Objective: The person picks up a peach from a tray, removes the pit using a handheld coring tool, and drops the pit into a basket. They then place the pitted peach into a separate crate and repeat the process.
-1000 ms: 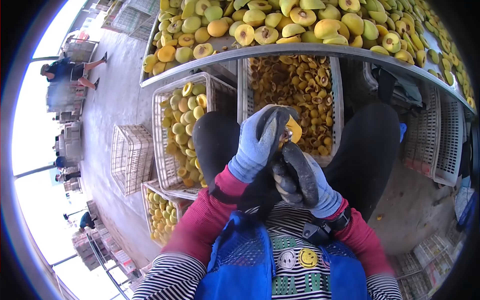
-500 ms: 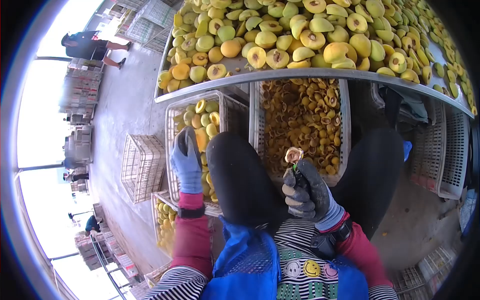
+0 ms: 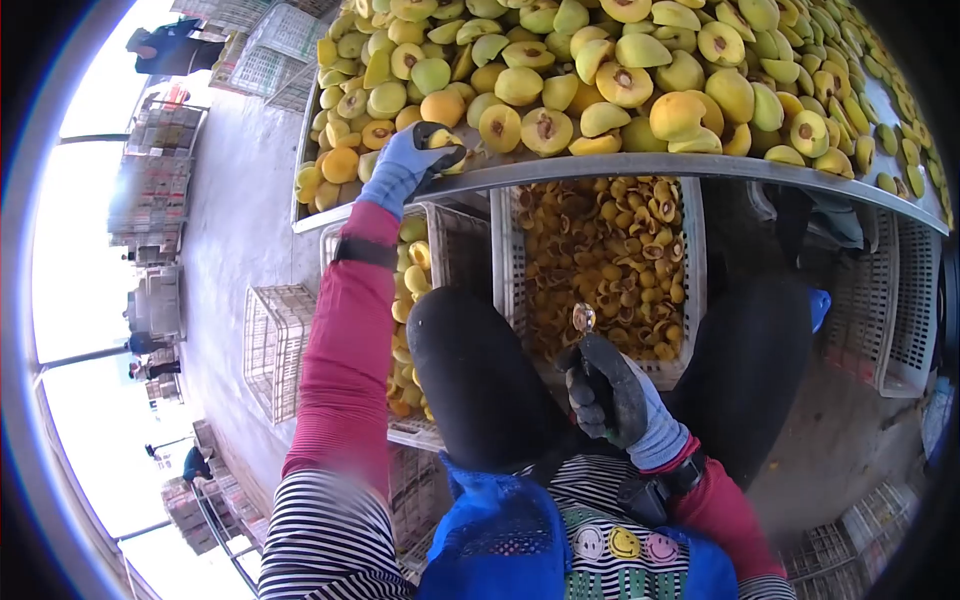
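Two grips, well apart

Blue-and-black gloved left hand curled round a yellow-green fruit piece (partly hidden by fingers) at the grey metal-edged table. Right hand, similarly gloved, closed on a small shiny-tipped tool, near a pale plastic crate of yellow-brown fruit scraps.

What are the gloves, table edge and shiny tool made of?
Gloves: look like knitted blue fabric with a dark, perhaps rubber, coating over the fingers.
Table edge: probably metal, being smooth, grey and slightly shiny.
Tool: its small head glints like polished metal; the right hand mostly hides its handle, so I can't tell that part.
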The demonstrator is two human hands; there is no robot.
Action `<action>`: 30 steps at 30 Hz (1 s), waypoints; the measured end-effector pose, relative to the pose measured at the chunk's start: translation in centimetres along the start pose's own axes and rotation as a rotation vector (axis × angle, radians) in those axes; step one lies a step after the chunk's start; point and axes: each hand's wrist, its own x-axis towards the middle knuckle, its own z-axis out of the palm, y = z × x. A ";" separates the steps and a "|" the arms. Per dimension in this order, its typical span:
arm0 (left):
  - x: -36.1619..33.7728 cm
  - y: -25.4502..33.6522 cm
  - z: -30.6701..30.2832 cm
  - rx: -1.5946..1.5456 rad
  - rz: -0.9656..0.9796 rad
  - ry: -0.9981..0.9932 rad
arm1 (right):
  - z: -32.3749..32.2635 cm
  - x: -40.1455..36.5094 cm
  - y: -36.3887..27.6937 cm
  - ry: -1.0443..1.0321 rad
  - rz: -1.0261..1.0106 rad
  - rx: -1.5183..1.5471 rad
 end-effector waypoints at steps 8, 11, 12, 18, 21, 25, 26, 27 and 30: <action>-17.5 11.5 12.8 -0.477 0.155 -0.202 | 1.9 -0.2 -1.9 0.087 -0.617 -0.594; -19.5 10.2 15.5 -0.853 -0.078 -0.003 | -1.2 1.3 1.3 0.260 -0.946 -1.056; -19.9 10.6 16.9 -0.972 -0.017 0.046 | -2.2 2.1 2.2 0.360 -1.206 -1.292; -22.1 12.5 19.4 -0.574 0.155 0.367 | 0.6 -0.8 0.4 0.140 -0.599 -0.234; -23.0 12.4 18.5 -0.732 0.033 0.410 | -1.8 0.1 -1.2 0.156 -0.245 -0.027; -24.1 13.3 16.7 -0.462 0.056 0.384 | 0.0 -2.4 -0.8 0.156 -0.277 -0.169; -24.2 13.0 17.0 -0.206 0.190 0.398 | 1.2 -3.2 0.1 0.066 -0.339 -0.342; -23.9 11.8 17.9 -0.168 0.332 0.419 | 1.6 -2.9 1.4 0.066 -0.514 -0.414; -24.2 12.3 18.3 -0.790 0.076 0.305 | 1.1 -1.5 1.7 0.147 -1.158 -1.107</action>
